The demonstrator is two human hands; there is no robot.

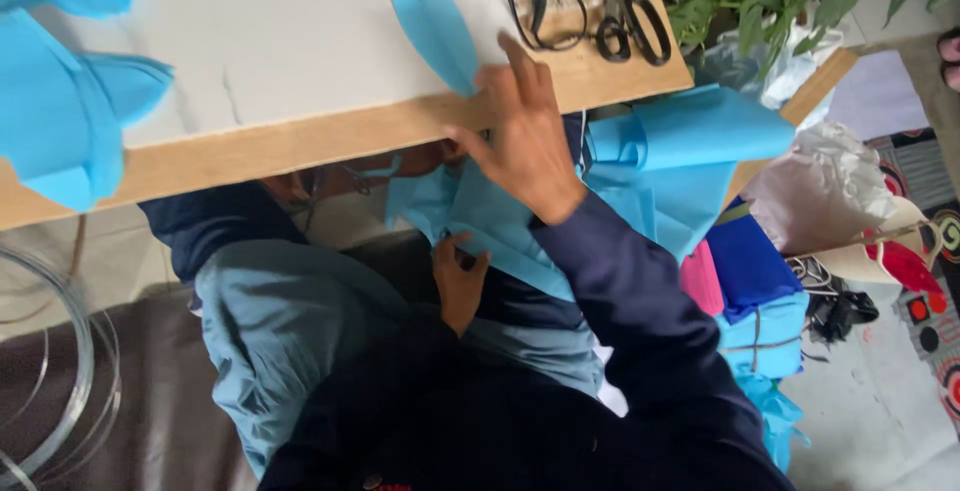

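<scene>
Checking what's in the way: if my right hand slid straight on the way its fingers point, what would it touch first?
Probably the black scissors. The right hand points up across the board's wooden edge, the blue petal-shaped piece just beside that line.

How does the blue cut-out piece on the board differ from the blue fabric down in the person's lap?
The cut-out piece is a small, flat leaf shape lying on the white board, pinned at its tip by the right hand. The lap fabric is a bigger, folded sheet hanging below the board's edge, pinched by the left hand. Both are the same light blue.
</scene>
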